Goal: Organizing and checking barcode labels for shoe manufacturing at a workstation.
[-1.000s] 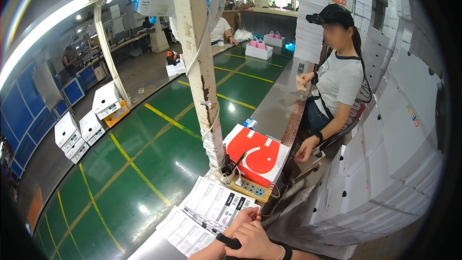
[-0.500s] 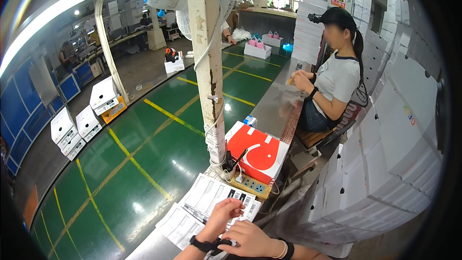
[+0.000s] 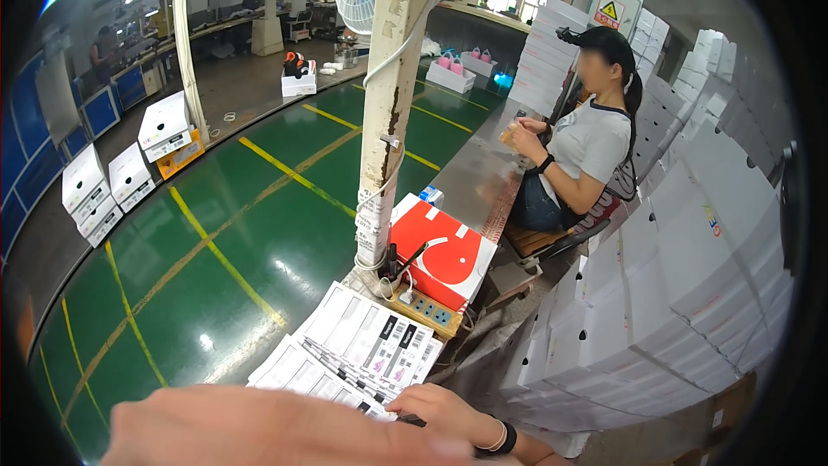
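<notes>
Printed sheets (image 3: 349, 328) lie just beyond the person's two hands, straight ahead of the left hand (image 3: 267, 427) and ahead and slightly left of the right hand (image 3: 444, 410), which looks the nearer. On the largest scale, they sit beside the broad green belt (image 3: 185, 311), to its right, in front of the white pillar (image 3: 376, 155). Past them lies a red-and-white box (image 3: 444, 246), with a yellowish-brown power strip (image 3: 435, 318) between it and the sheets. Two overlapping piles make up the sheets, one farther off and one closer, each with its long axis sloping from upper left to lower right, so their right ends point toward the right hand. The left hand spreads large and blurred across the bottom of the view, covering part of the closer pile; whether it grasps anything I cannot tell. The right hand has its fingers bent near the piles' lower right edge, contact uncertain; something dark (image 3: 414, 420) shows beneath them, and whether they grip it cannot be made out. Smaller still, a black band (image 3: 507, 438) circles the right wrist.
</notes>
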`<state>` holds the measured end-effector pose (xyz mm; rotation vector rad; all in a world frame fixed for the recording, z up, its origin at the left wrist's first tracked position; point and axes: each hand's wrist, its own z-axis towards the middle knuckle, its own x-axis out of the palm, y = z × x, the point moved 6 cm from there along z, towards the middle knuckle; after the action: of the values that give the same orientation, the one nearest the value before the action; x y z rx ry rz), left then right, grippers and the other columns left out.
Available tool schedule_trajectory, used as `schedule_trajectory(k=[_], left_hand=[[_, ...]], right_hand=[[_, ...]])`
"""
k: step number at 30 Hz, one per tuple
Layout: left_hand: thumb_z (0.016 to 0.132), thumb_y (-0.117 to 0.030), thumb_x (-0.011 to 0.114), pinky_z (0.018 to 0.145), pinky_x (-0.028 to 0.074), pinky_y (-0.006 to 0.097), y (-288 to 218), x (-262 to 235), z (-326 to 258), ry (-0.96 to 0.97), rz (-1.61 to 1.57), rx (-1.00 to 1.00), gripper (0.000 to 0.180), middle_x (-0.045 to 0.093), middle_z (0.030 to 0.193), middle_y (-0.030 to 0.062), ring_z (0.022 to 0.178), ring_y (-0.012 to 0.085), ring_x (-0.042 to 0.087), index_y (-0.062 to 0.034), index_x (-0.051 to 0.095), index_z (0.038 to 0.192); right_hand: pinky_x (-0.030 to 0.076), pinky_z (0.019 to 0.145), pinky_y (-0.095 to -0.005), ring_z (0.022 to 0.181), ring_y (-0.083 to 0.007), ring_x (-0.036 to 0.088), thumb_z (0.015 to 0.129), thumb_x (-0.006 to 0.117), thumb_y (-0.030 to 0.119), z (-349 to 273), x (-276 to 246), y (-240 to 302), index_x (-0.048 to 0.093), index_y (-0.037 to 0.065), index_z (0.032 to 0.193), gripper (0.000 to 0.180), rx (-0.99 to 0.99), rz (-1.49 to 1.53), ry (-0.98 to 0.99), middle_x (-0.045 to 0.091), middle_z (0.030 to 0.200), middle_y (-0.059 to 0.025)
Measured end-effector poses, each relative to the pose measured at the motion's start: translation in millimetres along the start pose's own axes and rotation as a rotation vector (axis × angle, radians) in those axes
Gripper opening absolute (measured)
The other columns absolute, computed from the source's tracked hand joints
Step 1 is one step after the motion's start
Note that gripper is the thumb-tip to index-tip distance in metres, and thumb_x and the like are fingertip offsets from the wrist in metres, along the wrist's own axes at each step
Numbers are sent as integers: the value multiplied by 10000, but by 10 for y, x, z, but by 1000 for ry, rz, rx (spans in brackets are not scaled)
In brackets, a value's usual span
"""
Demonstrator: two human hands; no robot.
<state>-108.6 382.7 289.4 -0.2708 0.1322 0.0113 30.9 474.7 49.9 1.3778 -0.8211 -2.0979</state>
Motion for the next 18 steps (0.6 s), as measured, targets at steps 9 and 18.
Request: schedule_trajectory(k=[9, 18], left_hand=[[901, -174, 571, 642, 554, 356, 29, -165, 113, 27, -273, 13, 263, 656, 847, 264, 819, 308, 673, 48, 678, 809], [896, -146, 569, 640, 557, 361, -273, -196, 124, -22, -482, -41, 234, 662, 841, 248, 823, 290, 676, 38, 679, 803]], right_hand=[[483, 688, -328, 790, -247, 616, 819, 674, 251, -177, 171, -104, 626, 54, 934, 233, 39, -130, 84, 630, 850, -80], [467, 709, -346, 797, -247, 612, 844, 636, 277, -147, 334, -195, 626, 55, 915, 233, 42, -137, 127, 622, 856, -76]])
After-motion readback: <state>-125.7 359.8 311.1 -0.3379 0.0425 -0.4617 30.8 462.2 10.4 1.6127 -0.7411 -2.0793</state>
